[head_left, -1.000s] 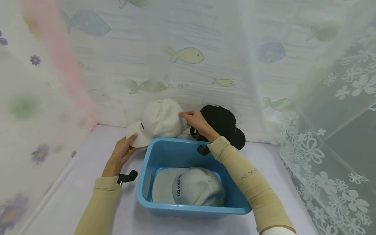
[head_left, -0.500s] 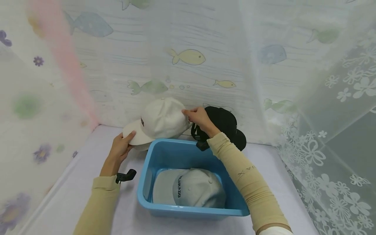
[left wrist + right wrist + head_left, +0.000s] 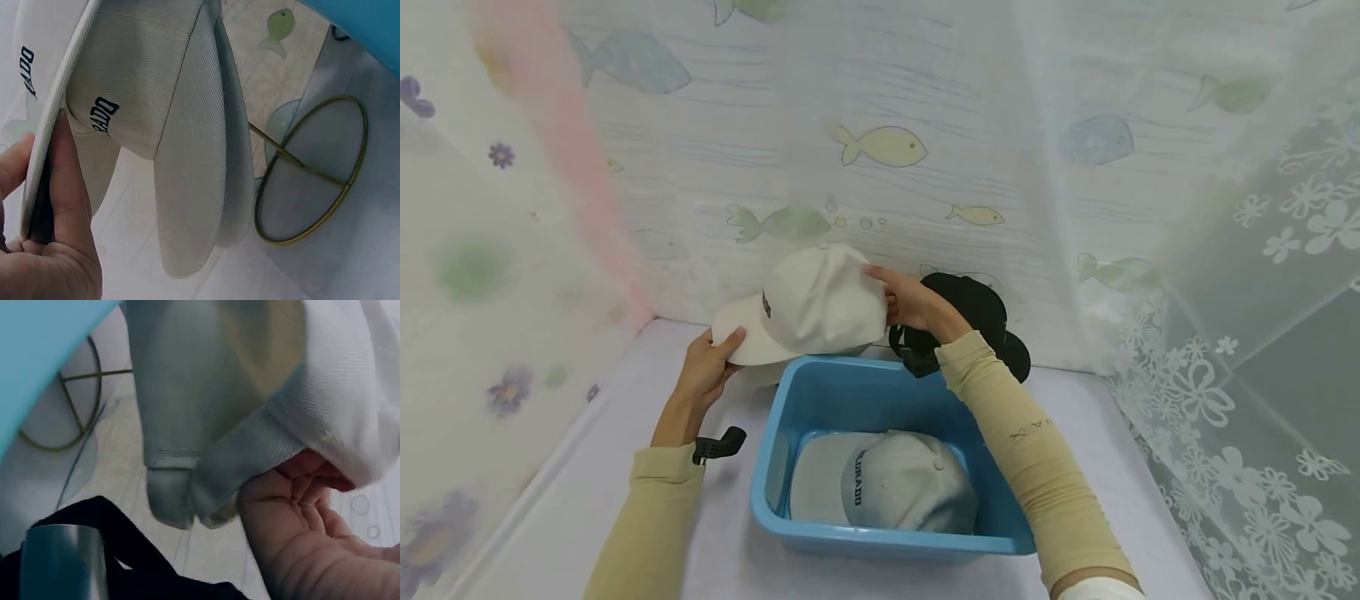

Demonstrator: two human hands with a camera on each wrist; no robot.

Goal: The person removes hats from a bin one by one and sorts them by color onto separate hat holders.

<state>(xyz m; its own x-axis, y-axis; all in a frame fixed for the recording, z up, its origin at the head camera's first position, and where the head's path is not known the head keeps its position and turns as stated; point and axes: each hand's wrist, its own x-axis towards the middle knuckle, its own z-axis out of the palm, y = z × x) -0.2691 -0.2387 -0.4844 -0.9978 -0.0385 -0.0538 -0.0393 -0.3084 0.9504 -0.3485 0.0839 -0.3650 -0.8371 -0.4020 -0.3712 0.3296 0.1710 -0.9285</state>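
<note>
Where the blue basin's (image 3: pixel 857 400) far left corner ends, we see the white cap (image 3: pixel 820 308) just behind it and above the rim level, its brim pointing left and its crown rounded up against the curtain (image 3: pixel 887 83). We find the left hand (image 3: pixel 703 371) pinching the brim, thumb on top and fingers clamped against the underside. At the other end, we see the right hand (image 3: pixel 917 300) with its fingers curled in under the cap's back edge, gripping the cloth there.

From the left wrist we make out pale caps (image 3: pixel 190 187) just beside the held one, their brims nested together and apart from the gripped brim; one bears dark letters that we read as RADO. Near them we see a brass ring (image 3: pixel 345 185) with a bar across it.

Right of the white cap, we see a black cap (image 3: pixel 973 304) partly behind the right hand, and from the right wrist a black strap (image 3: pixel 134 537) with a metal buckle (image 3: pixel 62 562). Inside the basin we see a light grey cap (image 3: pixel 910 483) resting with its brim to the left, on a white-covered table (image 3: pixel 722 517) beneath it all
</note>
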